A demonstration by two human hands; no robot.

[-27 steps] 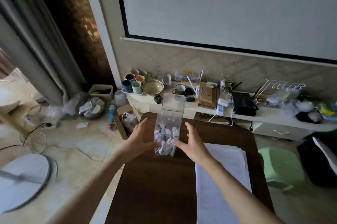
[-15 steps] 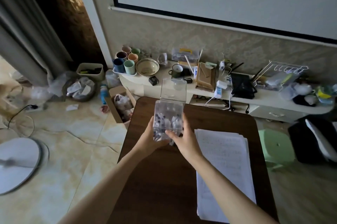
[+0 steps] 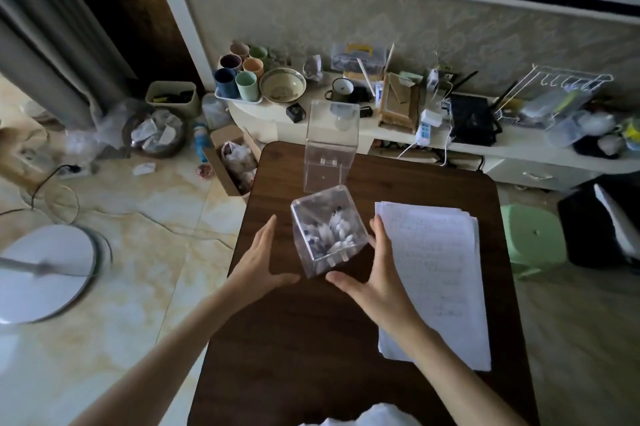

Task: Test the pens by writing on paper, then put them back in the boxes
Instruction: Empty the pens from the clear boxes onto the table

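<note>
A clear plastic box point(image 3: 313, 217) holding several white-capped pens point(image 3: 334, 235) stands on the dark wooden table point(image 3: 294, 339). My left hand point(image 3: 259, 263) is just left of it, fingers spread, with a gap to the box wall. On the other side, my right hand point(image 3: 374, 276) has its fingers apart and its fingertips at the box's right edge. A second clear box point(image 3: 329, 148), with nothing in it, stands farther back on the table. A stack of white paper point(image 3: 433, 269) with faint writing lies to the right of the pen box.
A low white shelf point(image 3: 381, 138) behind the table carries cups point(image 3: 239, 79), a bowl point(image 3: 282, 84) and cables. A green stool point(image 3: 533, 238) stands right of the table. A cardboard box point(image 3: 232, 159) and a white fan base point(image 3: 45, 273) sit on the floor at the left.
The pen box has come nearer to me, away from the far clear box. Both hands have loosened from gripping it to lying spread beside it. The view has tipped downward.
</note>
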